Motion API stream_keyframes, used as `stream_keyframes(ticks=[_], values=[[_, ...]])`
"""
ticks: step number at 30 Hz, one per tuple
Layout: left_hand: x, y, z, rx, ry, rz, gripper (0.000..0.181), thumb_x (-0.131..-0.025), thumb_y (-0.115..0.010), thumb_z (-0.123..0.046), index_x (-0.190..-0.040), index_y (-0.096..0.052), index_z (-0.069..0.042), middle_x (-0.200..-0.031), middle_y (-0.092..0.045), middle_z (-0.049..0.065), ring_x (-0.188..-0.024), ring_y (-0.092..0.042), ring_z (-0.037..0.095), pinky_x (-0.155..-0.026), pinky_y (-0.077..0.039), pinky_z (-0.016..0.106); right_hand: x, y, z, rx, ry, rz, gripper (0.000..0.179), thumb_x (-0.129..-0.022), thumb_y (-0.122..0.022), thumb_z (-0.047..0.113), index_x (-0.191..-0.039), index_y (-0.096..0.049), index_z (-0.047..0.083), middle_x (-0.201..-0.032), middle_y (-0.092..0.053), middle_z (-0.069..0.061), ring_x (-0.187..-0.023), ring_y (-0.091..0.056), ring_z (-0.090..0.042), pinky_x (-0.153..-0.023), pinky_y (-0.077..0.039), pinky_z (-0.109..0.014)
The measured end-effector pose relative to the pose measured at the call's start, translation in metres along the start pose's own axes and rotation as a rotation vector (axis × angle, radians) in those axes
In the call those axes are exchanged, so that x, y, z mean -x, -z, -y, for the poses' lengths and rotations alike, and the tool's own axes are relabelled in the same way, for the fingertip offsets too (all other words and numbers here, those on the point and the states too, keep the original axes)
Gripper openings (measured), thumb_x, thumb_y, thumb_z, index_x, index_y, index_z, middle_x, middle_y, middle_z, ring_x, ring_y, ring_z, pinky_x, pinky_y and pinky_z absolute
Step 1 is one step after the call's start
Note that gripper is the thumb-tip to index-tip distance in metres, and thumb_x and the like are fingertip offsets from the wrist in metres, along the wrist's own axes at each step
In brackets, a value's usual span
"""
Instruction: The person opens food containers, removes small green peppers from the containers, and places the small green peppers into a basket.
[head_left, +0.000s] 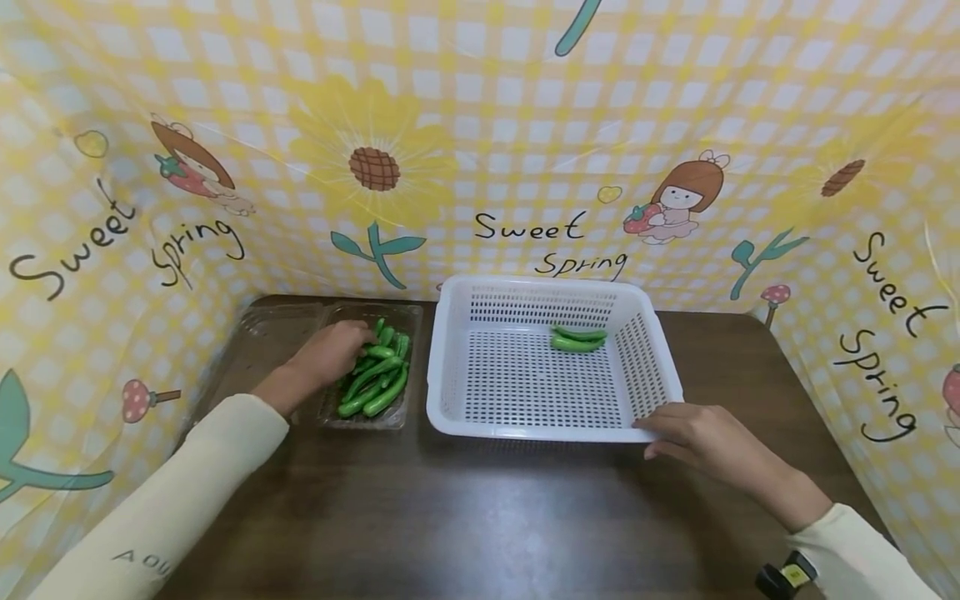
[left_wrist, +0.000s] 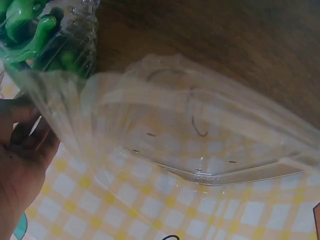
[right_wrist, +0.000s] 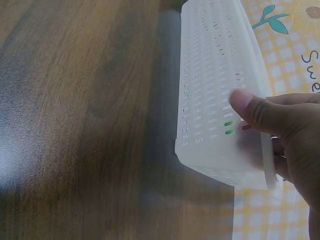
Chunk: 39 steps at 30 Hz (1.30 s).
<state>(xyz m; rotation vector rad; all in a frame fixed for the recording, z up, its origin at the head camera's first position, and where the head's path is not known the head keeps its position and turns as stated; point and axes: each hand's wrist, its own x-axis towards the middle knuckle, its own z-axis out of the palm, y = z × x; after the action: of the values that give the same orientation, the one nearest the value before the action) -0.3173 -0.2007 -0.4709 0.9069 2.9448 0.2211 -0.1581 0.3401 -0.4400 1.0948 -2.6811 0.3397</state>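
My left hand (head_left: 333, 354) reaches over the left side of a clear plastic box (head_left: 411, 333) that holds several long green peppers (head_left: 384, 392). Its fingertips are hidden among the peppers, so whether it pinches one does not show. In the left wrist view, the hand (left_wrist: 22, 150) appears at the left edge, partly behind the box's transparent lid (left_wrist: 200, 135). A white perforated basket (head_left: 540, 429) stands right of the box, with a few green peppers (head_left: 577, 340) inside toward its back right. My right hand (head_left: 701, 437) grips its near right corner, thumb (right_wrist: 242, 100) outside the wall.
The box's lid (head_left: 262, 350) lies folded out to the left. Everything stands on a dark brown wooden table (head_left: 480, 517). A yellow checked cloth (head_left: 525, 150) with printed flowers rises behind the table and along both sides.
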Motion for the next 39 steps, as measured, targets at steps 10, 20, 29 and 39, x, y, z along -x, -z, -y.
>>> stream_keyframes(ticks=[10,20,29,39], values=[[-0.015,0.033,-0.011,0.155,0.026,-0.031,0.032,-0.092,-0.072,0.001,-0.123,-0.068,0.004,-0.117,-0.06,0.021,-0.101,-0.063,0.035,-0.08,-0.057,0.046,0.0,0.0,-0.001,-0.001,-0.01,0.006,0.037,-0.075,-0.088,0.025,-0.109,-0.078,0.019,-0.1,-0.075,0.011,-0.087,-0.069,-0.002,-0.07,-0.059,-0.025],[-0.068,0.076,-0.09,0.341,-0.051,-0.124,0.029,-0.081,-0.085,-0.004,-0.105,-0.067,-0.005,-0.095,-0.07,0.01,-0.083,-0.067,0.024,-0.072,-0.057,0.038,0.0,0.002,0.0,0.007,-0.034,0.018,0.036,-0.075,-0.088,0.025,-0.109,-0.078,0.02,-0.1,-0.076,0.011,-0.088,-0.07,-0.003,-0.071,-0.059,-0.028],[-0.137,0.065,-0.182,0.124,-0.212,-0.019,0.04,-0.077,-0.085,0.0,-0.113,-0.071,-0.007,-0.108,-0.071,0.005,-0.099,-0.065,0.02,-0.088,-0.057,0.029,0.001,0.001,0.0,-0.008,-0.035,0.042,0.034,-0.076,-0.088,0.026,-0.108,-0.079,0.019,-0.101,-0.076,0.009,-0.087,-0.07,-0.004,-0.07,-0.06,-0.028],[-0.187,0.026,-0.255,-0.061,-0.301,0.165,0.035,-0.077,-0.086,-0.007,-0.105,-0.068,-0.016,-0.098,-0.064,-0.004,-0.089,-0.059,0.012,-0.085,-0.051,0.023,0.0,0.0,-0.001,-0.001,-0.042,0.034,0.034,-0.076,-0.088,0.024,-0.107,-0.079,0.02,-0.098,-0.076,0.01,-0.085,-0.069,-0.002,-0.068,-0.059,-0.027]])
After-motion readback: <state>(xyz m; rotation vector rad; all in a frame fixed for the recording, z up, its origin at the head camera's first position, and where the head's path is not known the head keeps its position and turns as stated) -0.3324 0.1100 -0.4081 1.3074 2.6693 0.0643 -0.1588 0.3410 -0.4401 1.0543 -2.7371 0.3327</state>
